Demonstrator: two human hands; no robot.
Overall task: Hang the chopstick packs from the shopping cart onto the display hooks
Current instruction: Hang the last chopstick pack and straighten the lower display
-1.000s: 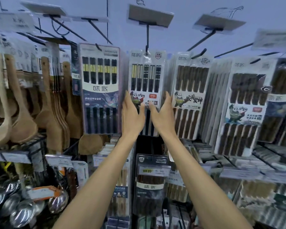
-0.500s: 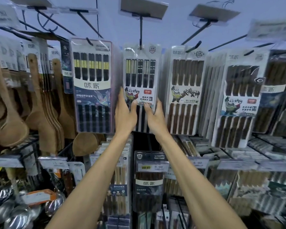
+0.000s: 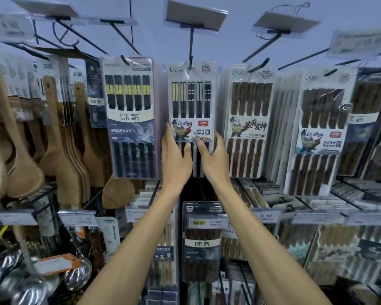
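Observation:
A clear chopstick pack (image 3: 191, 100) with black and silver chopsticks and a cartoon label hangs from a black display hook (image 3: 191, 51) at the middle of the wall. My left hand (image 3: 176, 159) holds its lower left edge, thumb on the front. My right hand (image 3: 213, 159) holds its lower right edge, thumb also on the front. The pack's bottom is hidden behind both hands. The shopping cart is out of view.
More chopstick packs hang left (image 3: 130, 115) and right (image 3: 248, 119) of it, and others farther right (image 3: 321, 137). Wooden spatulas (image 3: 59, 137) hang at left, metal ladles (image 3: 31, 287) lie low left. Shelves with price tags (image 3: 207, 223) run below.
The camera has tilted so the display sits lower in view. Both hands have stayed on the pack's lower edges and slid slightly down along it.

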